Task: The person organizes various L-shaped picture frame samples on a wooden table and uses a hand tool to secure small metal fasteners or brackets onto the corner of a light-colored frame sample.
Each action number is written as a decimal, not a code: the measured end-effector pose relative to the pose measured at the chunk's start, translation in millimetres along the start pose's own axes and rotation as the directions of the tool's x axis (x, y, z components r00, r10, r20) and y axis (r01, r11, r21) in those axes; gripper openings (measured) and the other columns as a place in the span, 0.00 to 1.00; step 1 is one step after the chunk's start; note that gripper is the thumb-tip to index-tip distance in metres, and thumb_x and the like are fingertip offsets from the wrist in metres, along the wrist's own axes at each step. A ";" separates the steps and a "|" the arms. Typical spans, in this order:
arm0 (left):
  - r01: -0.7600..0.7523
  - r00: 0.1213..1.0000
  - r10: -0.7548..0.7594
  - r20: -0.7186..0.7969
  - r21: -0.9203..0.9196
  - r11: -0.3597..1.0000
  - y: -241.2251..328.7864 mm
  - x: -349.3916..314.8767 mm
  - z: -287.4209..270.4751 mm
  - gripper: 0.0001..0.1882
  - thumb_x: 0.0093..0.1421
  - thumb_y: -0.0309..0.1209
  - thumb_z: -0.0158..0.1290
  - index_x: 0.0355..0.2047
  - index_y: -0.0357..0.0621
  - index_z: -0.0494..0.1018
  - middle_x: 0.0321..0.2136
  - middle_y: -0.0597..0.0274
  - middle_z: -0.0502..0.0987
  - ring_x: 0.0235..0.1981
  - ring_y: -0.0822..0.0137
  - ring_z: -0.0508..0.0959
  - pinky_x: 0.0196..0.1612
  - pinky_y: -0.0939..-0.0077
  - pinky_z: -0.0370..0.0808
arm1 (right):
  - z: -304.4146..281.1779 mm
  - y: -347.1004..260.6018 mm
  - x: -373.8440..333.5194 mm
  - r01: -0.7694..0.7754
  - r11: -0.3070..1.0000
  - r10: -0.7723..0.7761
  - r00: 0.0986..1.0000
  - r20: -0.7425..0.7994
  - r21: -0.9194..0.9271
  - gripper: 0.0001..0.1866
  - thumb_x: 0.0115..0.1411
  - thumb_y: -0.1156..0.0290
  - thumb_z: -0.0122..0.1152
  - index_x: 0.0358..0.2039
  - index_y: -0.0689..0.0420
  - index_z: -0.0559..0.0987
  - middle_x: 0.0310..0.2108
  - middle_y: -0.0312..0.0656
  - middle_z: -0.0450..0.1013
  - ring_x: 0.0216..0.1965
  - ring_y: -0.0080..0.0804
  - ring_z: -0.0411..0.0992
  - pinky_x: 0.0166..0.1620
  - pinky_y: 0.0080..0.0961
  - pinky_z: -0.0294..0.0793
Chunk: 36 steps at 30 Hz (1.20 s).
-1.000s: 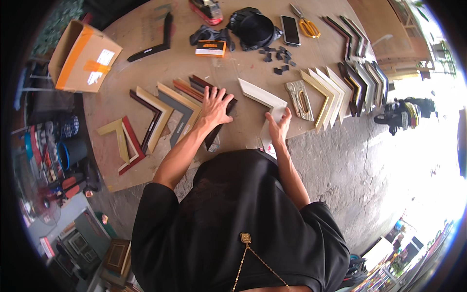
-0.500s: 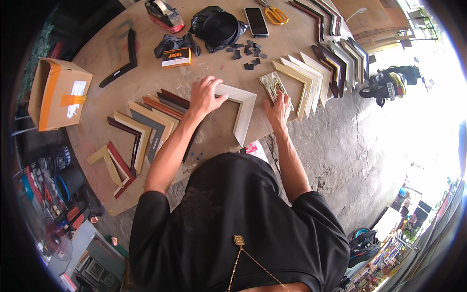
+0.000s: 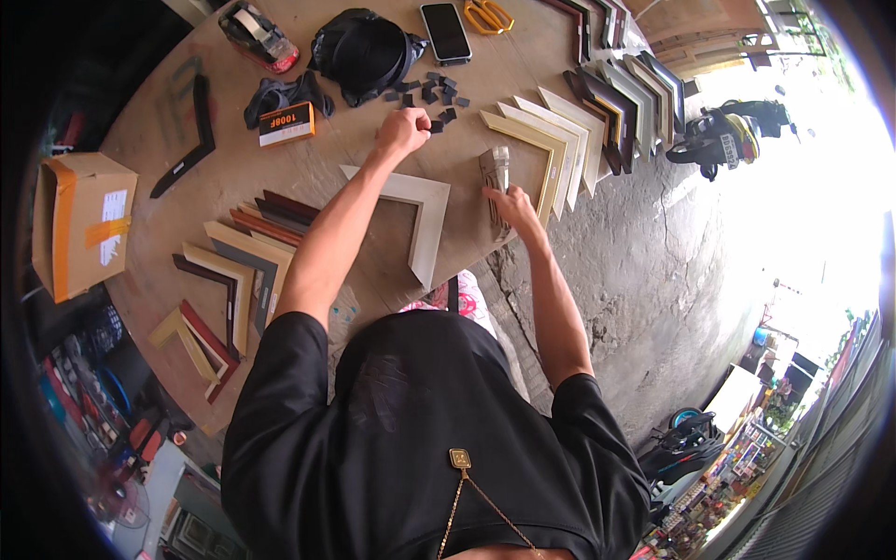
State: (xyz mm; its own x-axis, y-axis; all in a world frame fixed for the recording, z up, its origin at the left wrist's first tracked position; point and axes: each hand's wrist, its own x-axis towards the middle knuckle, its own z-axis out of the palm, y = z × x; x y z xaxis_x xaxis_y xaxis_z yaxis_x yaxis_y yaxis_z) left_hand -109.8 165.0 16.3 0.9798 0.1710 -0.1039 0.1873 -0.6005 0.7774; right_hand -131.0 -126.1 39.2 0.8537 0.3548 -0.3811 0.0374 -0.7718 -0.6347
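Observation:
At the cluster of small black pieces, my left hand is pinched at a dark square piece beside its fingertips. My right hand is closed around a silver-grey metal tool that looks like a staple gun, tilted up off the table. Between my arms lies an L-shaped whitish frame corner sample, touched by neither hand. Its left arm runs partly behind my left forearm.
Frame corner samples fan out at left and right. Farther back are an orange-white box, a black bag, a tape dispenser, a phone and scissors. A cardboard box stands left.
My left hand has let go of the whitish corner sample and moved forward to the black pieces. My right hand has gripped the metal tool and turned it up from lying flat.

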 end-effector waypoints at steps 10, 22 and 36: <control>-0.292 0.871 0.342 -0.354 0.187 0.938 43.7 -151.2 24.7 0.07 0.47 0.22 0.60 0.28 0.44 0.77 0.31 0.66 0.77 0.35 0.62 0.76 0.40 0.67 0.71 | -55.7 -56.8 13.0 -0.069 0.917 0.158 0.968 0.198 -0.393 0.33 0.56 0.46 0.55 0.37 0.71 0.78 0.34 0.67 0.75 0.44 0.57 0.75 0.46 0.45 0.72; -0.070 0.847 0.155 -0.508 0.182 0.981 57.4 -157.1 47.1 0.08 0.47 0.25 0.62 0.31 0.46 0.78 0.34 0.65 0.74 0.38 0.59 0.72 0.43 0.63 0.68 | -80.4 -65.0 39.7 0.327 0.875 -0.115 0.856 0.503 -0.357 0.25 0.51 0.57 0.64 0.40 0.68 0.76 0.33 0.62 0.76 0.39 0.58 0.75 0.47 0.46 0.72; 0.044 0.713 0.109 -0.693 0.198 0.979 55.6 -163.0 69.9 0.10 0.44 0.27 0.64 0.28 0.51 0.78 0.36 0.66 0.73 0.37 0.60 0.72 0.43 0.61 0.67 | -69.4 -119.8 85.8 0.862 0.366 -0.206 0.442 0.873 -0.350 0.24 0.47 0.59 0.71 0.42 0.57 0.75 0.33 0.51 0.77 0.40 0.51 0.76 0.43 0.43 0.75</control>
State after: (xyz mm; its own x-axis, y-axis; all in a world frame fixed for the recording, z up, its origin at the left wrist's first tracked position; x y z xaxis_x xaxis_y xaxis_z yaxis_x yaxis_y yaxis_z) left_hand -254.2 49.2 33.1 0.6700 0.5978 0.4401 0.2401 -0.7355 0.6336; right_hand -26.1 -39.8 129.2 -0.0834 0.7766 -0.6245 0.9316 -0.1617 -0.3254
